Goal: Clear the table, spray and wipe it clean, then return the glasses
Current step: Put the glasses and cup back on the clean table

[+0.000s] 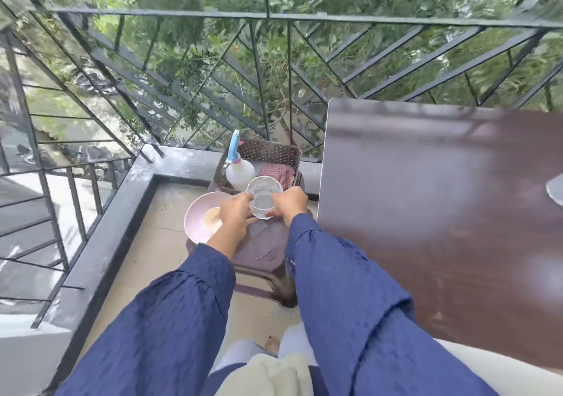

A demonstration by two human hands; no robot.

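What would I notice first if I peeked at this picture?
Probably the two hands, left hand and right hand, holding a clear glass over a small brown stool. Beside them sits a pink plate, and behind, a spray bottle stands in a basket.

Soft, even daylight fills the scene, with no hard shadows. The dark table (426, 197) carries pale sheen patches across its top. Foliage beyond the railing (274, 16) above the table is smeared by motion blur, and wide-angle distortion bends the railing's bars toward the edges.
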